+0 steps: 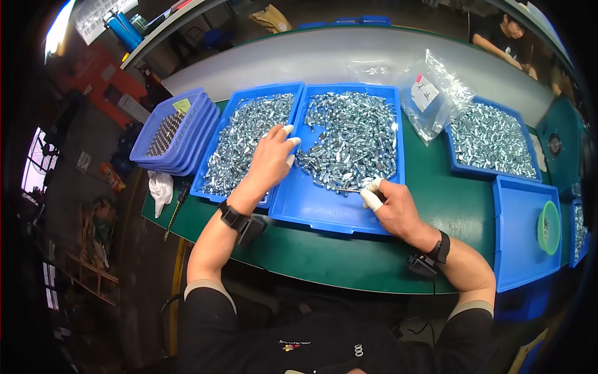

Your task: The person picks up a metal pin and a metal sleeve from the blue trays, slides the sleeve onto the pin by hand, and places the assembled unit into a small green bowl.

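Two blue trays of small shiny metal parts lie side by side in front of me. My left hand (271,156), white covers on its fingertips, is over the rim between the left tray (198,187) and the middle tray (324,215). Its fingers are apart, with nothing visible in them. At the middle tray's near right part, my right hand (398,207) pinches a thin metal tool (349,189) between covered thumb and finger. The tool points left, along the near edge of the heaped metal parts (355,137). Its tip is too small to make out.
Stacked blue baskets (180,153) stand at the left, beside a white cloth (161,190). A clear plastic bag (433,100) lies behind a full blue tray (464,168) at the right. Nearer, another blue tray (517,249) holds a green bowl (549,227). A person (507,40) sits beyond the partition.
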Available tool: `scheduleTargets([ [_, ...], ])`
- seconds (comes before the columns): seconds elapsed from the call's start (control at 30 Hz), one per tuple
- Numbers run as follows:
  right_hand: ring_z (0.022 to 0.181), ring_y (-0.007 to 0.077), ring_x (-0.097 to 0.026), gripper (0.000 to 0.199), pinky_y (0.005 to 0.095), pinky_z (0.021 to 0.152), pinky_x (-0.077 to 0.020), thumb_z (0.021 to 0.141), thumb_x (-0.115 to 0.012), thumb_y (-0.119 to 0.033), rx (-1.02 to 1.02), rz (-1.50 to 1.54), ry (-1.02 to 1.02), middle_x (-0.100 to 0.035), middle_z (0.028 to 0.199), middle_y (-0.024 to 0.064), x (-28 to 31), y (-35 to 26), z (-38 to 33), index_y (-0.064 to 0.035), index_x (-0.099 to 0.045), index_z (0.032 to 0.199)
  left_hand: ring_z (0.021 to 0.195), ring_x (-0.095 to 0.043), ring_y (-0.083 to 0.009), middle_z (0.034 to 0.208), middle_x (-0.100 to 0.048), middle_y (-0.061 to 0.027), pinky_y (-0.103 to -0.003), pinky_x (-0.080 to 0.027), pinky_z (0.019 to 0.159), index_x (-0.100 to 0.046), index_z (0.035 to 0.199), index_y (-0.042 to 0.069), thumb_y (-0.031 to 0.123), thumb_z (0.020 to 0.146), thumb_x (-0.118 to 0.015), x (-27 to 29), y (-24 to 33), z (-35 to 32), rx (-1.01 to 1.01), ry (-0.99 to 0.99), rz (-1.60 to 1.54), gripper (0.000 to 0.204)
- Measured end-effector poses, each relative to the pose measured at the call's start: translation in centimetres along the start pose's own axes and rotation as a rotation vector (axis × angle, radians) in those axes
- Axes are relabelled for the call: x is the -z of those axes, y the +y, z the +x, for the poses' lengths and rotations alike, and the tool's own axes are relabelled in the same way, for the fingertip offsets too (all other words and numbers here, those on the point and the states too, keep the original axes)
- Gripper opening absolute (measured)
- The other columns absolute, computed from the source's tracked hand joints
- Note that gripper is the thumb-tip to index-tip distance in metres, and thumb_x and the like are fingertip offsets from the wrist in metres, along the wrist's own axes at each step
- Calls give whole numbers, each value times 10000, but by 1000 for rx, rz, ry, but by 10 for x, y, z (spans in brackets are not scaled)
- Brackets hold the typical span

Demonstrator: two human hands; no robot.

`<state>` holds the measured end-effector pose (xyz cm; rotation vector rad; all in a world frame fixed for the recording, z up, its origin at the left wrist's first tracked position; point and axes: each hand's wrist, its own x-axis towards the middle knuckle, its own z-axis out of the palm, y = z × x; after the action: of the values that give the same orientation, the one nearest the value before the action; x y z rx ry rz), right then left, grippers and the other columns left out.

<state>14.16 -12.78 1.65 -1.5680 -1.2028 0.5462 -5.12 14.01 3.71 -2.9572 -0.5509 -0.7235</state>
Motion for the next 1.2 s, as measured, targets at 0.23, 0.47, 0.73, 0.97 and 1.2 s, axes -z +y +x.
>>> scheduleTargets([
  [0.23,644,98,-601,210,292,596,-486,989,-703,-205,49,-74,-39,-694,729,58,0,-3,-5,-6,-701,923,1419,-452,-386,1442,-574,-154,-495,-435,1110,-753,1030,32,47,848,-626,-38,-11,18,-135,-243,326,222],
  [0.47,607,247,-629,189,378,588,-489,944,-735,-186,10,-41,-32,-680,745,180,3,-12,-10,0,-704,929,1356,-507,-385,1298,-655,-121,-510,-452,1087,-716,925,31,147,817,-728,-24,4,-2,-91,-253,137,158],
  [0.73,692,115,-638,189,298,625,-499,994,-698,-188,73,-22,42,-712,768,76,2,-1,-5,0,-703,979,1209,-632,-379,1131,-727,-129,-453,-511,1010,-658,985,37,46,873,-779,3,68,-26,1,39,-398,165],
  [0.97,735,84,-637,166,276,647,-497,1003,-693,-164,43,74,42,-708,797,44,0,3,-3,1,-698,984,1091,-697,-315,1112,-736,-137,-386,-567,910,-712,1067,39,47,883,-783,12,103,-36,-6,52,-461,197],
  [1.2,708,116,-643,149,290,639,-501,982,-706,-146,93,23,30,-701,780,65,0,-3,-9,3,-696,980,1025,-711,-317,1067,-740,-132,-386,-579,877,-718,1063,43,77,876,-792,11,104,-40,-54,33,-401,204],
])
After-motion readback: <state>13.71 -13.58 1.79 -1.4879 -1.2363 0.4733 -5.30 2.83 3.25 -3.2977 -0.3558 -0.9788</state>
